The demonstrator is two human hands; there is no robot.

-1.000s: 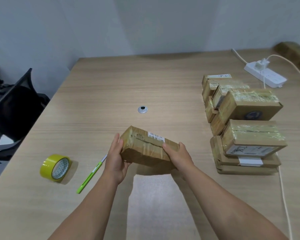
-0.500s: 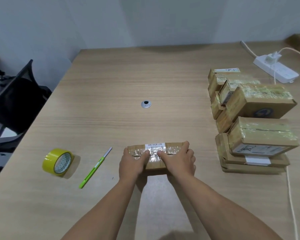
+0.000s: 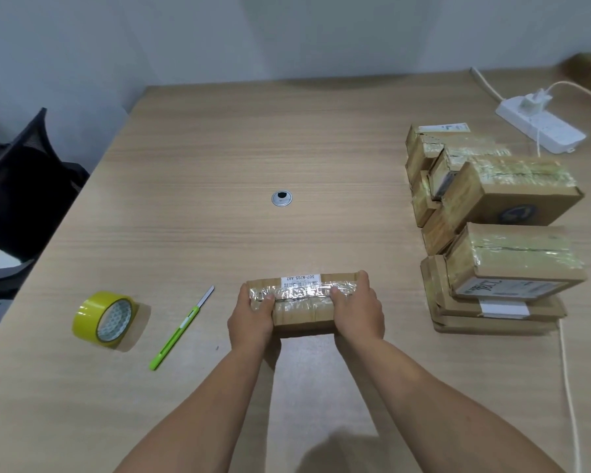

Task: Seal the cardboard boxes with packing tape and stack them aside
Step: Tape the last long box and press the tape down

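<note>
Small box [image 3: 302,303] on table [image 3: 202,165], near centre, tape strip already across top. Left hand [image 3: 251,322] and right hand [image 3: 357,314] grip box ends, thumbs pressing tape. Sealed stack [image 3: 498,233] at right; tape roll [image 3: 103,319] idle left. Left: stack this box.

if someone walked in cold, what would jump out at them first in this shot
The eye goes first to the left hand and right hand, which grip the ends of a cardboard box with shiny tape across its top, at the near middle of the table. To the right stand stacks of taped boxes. To the left sit a yellow tape roll and a green utility knife.
</note>
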